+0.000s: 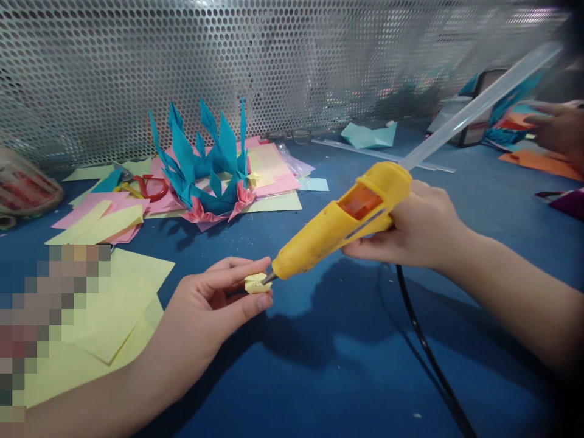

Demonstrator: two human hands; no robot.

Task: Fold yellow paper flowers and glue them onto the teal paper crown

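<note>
Yellow plastic filled the middle of my view: the hot glue gun [340,222], gripped in my right hand [417,228], whose fingers were wrapped closed around the handle. A clear glue stick [479,103] stuck out of its back end, slanting up to the right, and its black cord [429,353] hung down from the handle and trailed toward me over the blue tabletop [347,365]. The metal tip touched a small folded yellow paper piece [256,283], which I pinched between the thumb and fingertips of my left hand [212,304], held just above the tabletop near the centre.

Loose yellow paper sheets [114,304] lay beside my left forearm. Farther back, a teal origami crown [205,164] with pink folded points stood on a scatter of pink and yellow sheets, and red-handled scissors [148,185] lay just to its left. A perforated metal screen [274,61] closed off the far edge. At the far right, another person's hand [559,128] rested by orange paper [538,161].
</note>
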